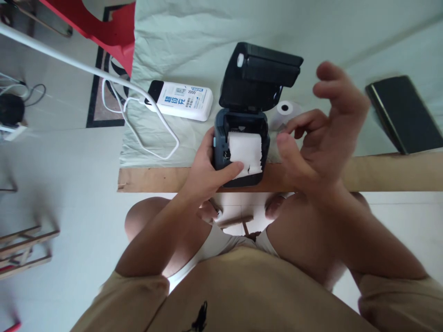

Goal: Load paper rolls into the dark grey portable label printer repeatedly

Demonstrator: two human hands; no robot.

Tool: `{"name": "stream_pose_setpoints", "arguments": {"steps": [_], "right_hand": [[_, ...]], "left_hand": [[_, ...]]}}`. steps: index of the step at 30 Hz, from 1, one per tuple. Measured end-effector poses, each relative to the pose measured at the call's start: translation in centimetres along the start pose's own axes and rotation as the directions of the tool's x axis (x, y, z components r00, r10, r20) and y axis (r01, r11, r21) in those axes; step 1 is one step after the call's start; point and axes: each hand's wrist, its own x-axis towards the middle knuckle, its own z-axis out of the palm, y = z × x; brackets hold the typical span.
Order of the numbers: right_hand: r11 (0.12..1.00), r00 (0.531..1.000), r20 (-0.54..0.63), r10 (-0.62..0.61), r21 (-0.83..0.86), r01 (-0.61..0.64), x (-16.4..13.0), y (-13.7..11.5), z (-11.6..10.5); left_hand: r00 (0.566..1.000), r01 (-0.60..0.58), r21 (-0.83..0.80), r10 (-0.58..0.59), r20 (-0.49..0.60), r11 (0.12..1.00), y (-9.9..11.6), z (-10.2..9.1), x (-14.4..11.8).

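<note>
My left hand (211, 168) grips a dark portable label printer (218, 143) at the table's front edge. Its thumb presses on the torn end of the white paper (245, 150) in the printer's bay. The printer's lid (249, 83) stands flipped open toward the far side. To the right, my right hand (325, 133) is raised with its fingers apart and nothing visible in it. Its thumb and index tips hover near a small white paper roll (289, 113), which lies on the cloth behind the printer and is partly hidden.
Left of the printer lies a white power bank (185, 100) with a white cable (138, 150) looping from it. A dark wallet-like case (406, 115) rests at the right. Pale green cloth (180, 41) covers the table behind its wooden edge (152, 180). A red chair (114, 34) stands beyond.
</note>
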Motion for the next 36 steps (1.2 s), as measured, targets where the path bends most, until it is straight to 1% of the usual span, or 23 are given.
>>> {"name": "stream_pose_setpoints", "arguments": {"steps": [1,2,3,4,7,8,10,12,13,15,17,18,19,22,24,27,30,33,36], "right_hand": [[0.998,1.0,0.006,0.013,0.063,-0.013,0.0,0.2,0.2],[0.989,0.999,-0.031,0.009,0.145,-0.005,0.0,0.4,0.5],[0.975,0.997,-0.083,-0.009,0.222,0.027,0.0,0.6,0.8],[0.962,0.995,-0.098,-0.036,0.268,0.061,0.1,0.7,1.1],[0.937,0.966,-0.245,-0.082,0.311,0.159,0.1,0.7,1.7],[0.94,0.961,-0.265,-0.077,0.303,0.159,0.1,0.7,1.7],[0.951,0.979,-0.205,-0.008,0.301,0.071,0.1,0.8,1.5],[0.941,0.994,-0.087,0.073,0.336,-0.04,0.1,0.8,1.1],[0.929,0.994,-0.057,0.093,0.363,-0.066,0.2,0.8,0.9],[0.906,0.993,-0.076,0.095,0.419,-0.054,0.2,0.6,0.6],[0.887,0.988,-0.15,0.048,0.461,0.027,0.3,0.4,0.5],[0.887,0.986,-0.163,0.017,0.459,0.06,0.3,0.3,0.5],[0.895,0.989,-0.15,-0.011,0.439,0.076,0.3,0.2,0.5],[0.947,0.997,-0.019,-0.068,0.314,0.071,0.1,-0.1,0.8],[0.971,0.997,0.068,-0.041,0.237,0.024,0.0,-0.2,1.0],[0.976,0.992,0.125,0.033,0.209,-0.059,-0.1,-0.3,1.2],[0.956,0.971,0.186,0.151,0.221,-0.191,-0.1,-0.5,1.0],[0.909,0.919,0.292,0.265,0.244,-0.339,0.0,-0.7,0.8],[0.876,0.884,0.343,0.318,0.251,-0.412,0.0,-0.7,0.7]], "left_hand": [[1.0,-0.008,-0.003,0.008,0.007,1.0,-0.1,0.0,0.1],[1.0,-0.016,0.001,0.016,0.014,1.0,-0.2,-0.1,0.2],[1.0,-0.023,0.012,0.023,0.017,1.0,-0.4,-0.1,0.3],[0.999,-0.028,0.031,0.028,0.015,0.999,-0.5,-0.2,0.4],[0.998,-0.06,0.091,0.059,0.01,0.994,-0.9,-0.3,0.7],[0.997,-0.074,0.099,0.073,0.015,0.992,-0.9,-0.3,0.8],[0.994,-0.105,0.101,0.102,0.037,0.989,-1.0,-0.4,0.9],[0.99,-0.134,0.095,0.128,0.061,0.986,-1.0,-0.4,1.0],[0.987,-0.149,0.091,0.143,0.067,0.985,-1.1,-0.4,1.0],[0.983,-0.176,0.079,0.171,0.067,0.981,-1.1,-0.5,1.0],[0.981,-0.19,0.073,0.185,0.061,0.979,-1.2,-0.5,1.0],[0.981,-0.19,0.07,0.185,0.061,0.979,-1.3,-0.5,1.0],[0.982,-0.184,0.062,0.179,0.065,0.981,-1.3,-0.5,1.0],[0.988,-0.139,0.014,0.137,0.073,0.99,-1.1,-0.3,0.9],[0.992,-0.105,-0.024,0.107,0.069,0.994,-0.8,-0.1,0.9],[0.994,-0.076,-0.093,0.083,0.078,0.993,-0.4,0.2,0.8],[0.995,-0.056,-0.133,0.067,0.08,0.99,-0.2,0.3,0.7],[0.997,-0.053,-0.111,0.058,0.046,0.992,-0.2,0.2,0.4],[0.998,-0.042,-0.091,0.045,0.032,0.995,-0.2,0.2,0.3]]}}
